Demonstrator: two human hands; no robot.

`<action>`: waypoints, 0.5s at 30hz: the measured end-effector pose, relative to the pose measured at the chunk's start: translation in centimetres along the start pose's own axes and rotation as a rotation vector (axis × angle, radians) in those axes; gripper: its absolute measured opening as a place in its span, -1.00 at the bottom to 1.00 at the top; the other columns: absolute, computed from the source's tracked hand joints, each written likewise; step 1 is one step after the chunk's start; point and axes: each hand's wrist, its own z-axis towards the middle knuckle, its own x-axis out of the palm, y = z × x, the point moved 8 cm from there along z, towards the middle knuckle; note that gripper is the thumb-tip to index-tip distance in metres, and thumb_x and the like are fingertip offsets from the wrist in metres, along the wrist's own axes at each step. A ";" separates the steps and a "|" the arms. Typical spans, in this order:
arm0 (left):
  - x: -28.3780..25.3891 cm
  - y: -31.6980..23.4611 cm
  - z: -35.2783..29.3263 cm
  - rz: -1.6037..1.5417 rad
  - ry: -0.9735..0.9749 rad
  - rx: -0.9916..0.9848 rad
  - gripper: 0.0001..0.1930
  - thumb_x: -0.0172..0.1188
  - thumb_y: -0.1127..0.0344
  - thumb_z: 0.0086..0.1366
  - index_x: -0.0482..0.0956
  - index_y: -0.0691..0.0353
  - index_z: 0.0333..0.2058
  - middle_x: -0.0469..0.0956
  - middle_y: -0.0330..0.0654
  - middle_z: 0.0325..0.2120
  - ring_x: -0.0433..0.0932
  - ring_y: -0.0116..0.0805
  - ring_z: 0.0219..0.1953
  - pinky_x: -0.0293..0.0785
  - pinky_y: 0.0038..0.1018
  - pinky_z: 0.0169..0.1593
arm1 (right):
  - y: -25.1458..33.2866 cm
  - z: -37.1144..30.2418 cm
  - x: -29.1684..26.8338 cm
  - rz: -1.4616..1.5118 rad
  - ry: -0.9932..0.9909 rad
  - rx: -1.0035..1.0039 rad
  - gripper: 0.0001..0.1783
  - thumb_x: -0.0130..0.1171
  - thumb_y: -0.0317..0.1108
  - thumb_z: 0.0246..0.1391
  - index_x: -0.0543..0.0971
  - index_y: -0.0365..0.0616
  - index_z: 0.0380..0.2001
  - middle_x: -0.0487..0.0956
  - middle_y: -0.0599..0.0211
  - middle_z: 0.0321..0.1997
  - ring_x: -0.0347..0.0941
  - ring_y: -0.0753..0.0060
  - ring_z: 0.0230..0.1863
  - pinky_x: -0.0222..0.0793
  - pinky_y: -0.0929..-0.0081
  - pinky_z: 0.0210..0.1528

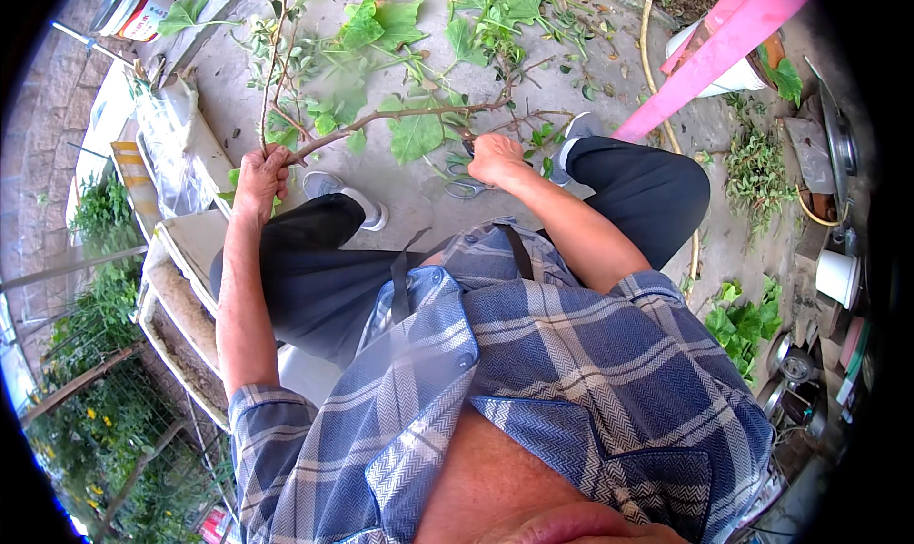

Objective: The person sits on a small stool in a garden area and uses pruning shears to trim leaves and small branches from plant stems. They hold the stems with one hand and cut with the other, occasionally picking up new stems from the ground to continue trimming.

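My left hand (259, 180) is closed round the lower end of a forked woody branch (381, 118). One stem of it rises away from me and a longer one reaches across to the right, above my other hand. My right hand (496, 159) is a fist just below that long stem. A small dark piece (467, 147) pokes out at its thumb side; the rest is hidden in the fingers. Between my feet, grey loops like scissor handles (466, 189) show near the ground, partly among stems. Broad green leaves (416, 137) lie under the branch.
Cut leafy stems (495, 11) litter the concrete ahead. A pink bar (714, 54) slants at the right beside a white bucket (733, 76), with a yellowish hose (659, 106) along the ground. Pale planter boxes (181, 282) stand close by my left arm. A white pot (838, 277) is far right.
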 end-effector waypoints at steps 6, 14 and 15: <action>0.7 -0.1 -0.3 0.034 0.073 -0.007 -0.75 0.03 0.24 0.35 0.49 0.31 -0.42 0.23 -0.38 -0.73 0.14 -0.60 -0.75 0.13 -0.61 -0.69 | 2.4 1.7 -0.3 -0.101 -0.042 -0.079 -0.68 0.15 -0.38 -0.15 0.62 -0.21 -0.25 0.60 0.10 -0.13 0.52 0.11 -0.03 0.33 -0.04 0.01; 1.1 0.0 -0.4 -0.030 0.075 -0.039 -0.75 0.02 0.24 0.35 0.49 0.31 -0.41 0.20 -0.41 -0.73 0.10 -0.63 -0.74 0.08 -0.62 -0.69 | 1.4 1.6 0.6 -0.142 -0.133 -0.244 -0.74 0.14 -0.46 -0.16 0.60 -0.30 -0.32 0.59 -0.01 -0.21 0.55 0.03 -0.13 0.48 0.24 -0.12; 0.6 0.0 -0.1 -0.064 0.066 -0.028 -0.76 0.02 0.24 0.35 0.48 0.30 -0.41 0.20 -0.41 -0.73 0.09 -0.64 -0.74 0.08 -0.62 -0.69 | 0.7 1.5 0.9 -0.120 -0.117 -0.233 -0.75 0.12 -0.48 -0.17 0.60 -0.32 -0.34 0.59 -0.04 -0.24 0.54 0.02 -0.14 0.48 0.23 -0.12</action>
